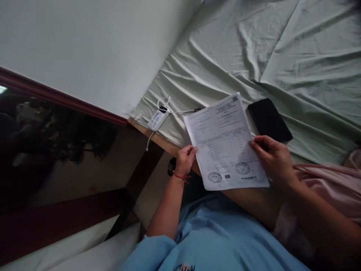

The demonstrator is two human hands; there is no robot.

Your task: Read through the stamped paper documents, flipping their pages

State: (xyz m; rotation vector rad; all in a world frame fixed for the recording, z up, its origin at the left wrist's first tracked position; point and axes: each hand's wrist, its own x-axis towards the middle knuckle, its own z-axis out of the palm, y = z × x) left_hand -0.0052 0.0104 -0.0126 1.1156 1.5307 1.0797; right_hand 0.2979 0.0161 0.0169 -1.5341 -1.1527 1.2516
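Note:
A printed paper document (225, 139) with round ink stamps near its lower edge is held up in front of me, slightly tilted. My left hand (185, 160), with a red string at the wrist, pinches its left edge between thumb and fingers. On the opposite edge, my right hand (272, 156) grips the paper with thumb and fingers. Just beyond the right hand lies a dark smartphone or black case (270, 119) on the sheet; which one I cannot tell. The surface behind the paper is hidden by it.
A pale, wrinkled sheet (220, 71) covers the bed. A white box-like device (158, 119) with a white cable sits near its wooden edge (166, 143). Pink cloth (329, 184) bunches at the right. At the left stand a white wall (84, 49) and a dark, red-framed glossy panel (56, 131).

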